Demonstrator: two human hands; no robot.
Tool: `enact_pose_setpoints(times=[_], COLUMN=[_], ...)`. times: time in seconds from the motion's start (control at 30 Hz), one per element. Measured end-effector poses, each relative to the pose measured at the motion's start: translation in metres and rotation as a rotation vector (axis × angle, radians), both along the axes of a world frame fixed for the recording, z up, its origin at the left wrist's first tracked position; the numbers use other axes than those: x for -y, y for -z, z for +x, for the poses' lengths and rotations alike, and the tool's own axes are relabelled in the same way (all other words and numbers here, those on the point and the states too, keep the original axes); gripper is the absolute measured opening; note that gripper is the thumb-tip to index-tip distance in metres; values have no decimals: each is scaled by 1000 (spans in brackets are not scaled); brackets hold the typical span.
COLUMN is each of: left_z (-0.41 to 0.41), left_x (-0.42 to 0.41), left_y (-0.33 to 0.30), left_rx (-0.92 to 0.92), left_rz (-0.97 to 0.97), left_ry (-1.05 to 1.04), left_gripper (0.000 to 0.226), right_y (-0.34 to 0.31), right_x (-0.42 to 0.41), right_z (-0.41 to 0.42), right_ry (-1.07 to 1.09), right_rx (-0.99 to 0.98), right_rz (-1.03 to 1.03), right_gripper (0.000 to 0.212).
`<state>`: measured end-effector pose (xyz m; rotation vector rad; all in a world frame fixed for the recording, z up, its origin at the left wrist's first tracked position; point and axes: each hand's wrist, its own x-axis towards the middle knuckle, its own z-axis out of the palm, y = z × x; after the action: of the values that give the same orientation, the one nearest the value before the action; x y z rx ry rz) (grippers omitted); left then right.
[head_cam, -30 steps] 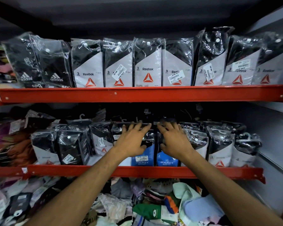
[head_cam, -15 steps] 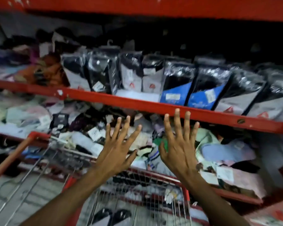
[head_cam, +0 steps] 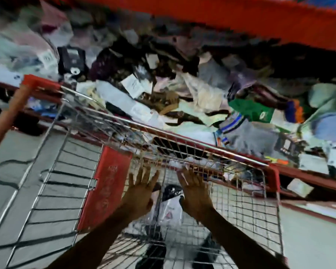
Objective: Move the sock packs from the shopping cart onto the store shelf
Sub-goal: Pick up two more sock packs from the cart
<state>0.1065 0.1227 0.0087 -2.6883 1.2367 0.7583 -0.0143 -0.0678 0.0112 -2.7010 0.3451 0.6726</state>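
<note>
– How do the hands sit?
– Side by side, backs up. The left hand (head_cam: 139, 193) and the right hand (head_cam: 195, 193) both reach forward, fingers spread and extended, holding nothing.
– And the arms?
– Both forearms are bare, rising from the lower edge and converging slightly toward the wrists. Motion blur softens the fingertips.

I see left hand (head_cam: 139, 193) and right hand (head_cam: 195, 193) spread, fingers apart, inside wire shopping cart (head_cam: 250, 206), flanking plastic-wrapped sock pack (head_cam: 171, 206). Contact unclear; frame blurred. Loose socks heaped on red shelf (head_cam: 308, 181) behind.
</note>
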Motion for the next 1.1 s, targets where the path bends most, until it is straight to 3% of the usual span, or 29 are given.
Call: enact_pose_setpoints(times=[0.17,0.33,0.53,0.67,0.9,1.1], left_z=[28,46,63,64,61,38], left_x=[9,34,37,33,9,-5], left_y=[71,102,114,110,69,-5], left_rx=[-223,-351,-340,-340,-451,-196], left_rz=[218,285,169,221,114,-77], left_ry=[65,182,172,215,244,129], left_gripper=[106,100,58,54,61,55], right_y=[66,91,85,80,41,-39], right_x=[-8,1,1,1,-4,7], right_z=[35,60,83,78,50,40], right_ry=[-22,1,2,-10,119,195], right_rx=[-323,-424,-544,-606,-427,-81], right_rz=[56,172,110,130,267,194], right_gripper=[91,94,84,86,89,56])
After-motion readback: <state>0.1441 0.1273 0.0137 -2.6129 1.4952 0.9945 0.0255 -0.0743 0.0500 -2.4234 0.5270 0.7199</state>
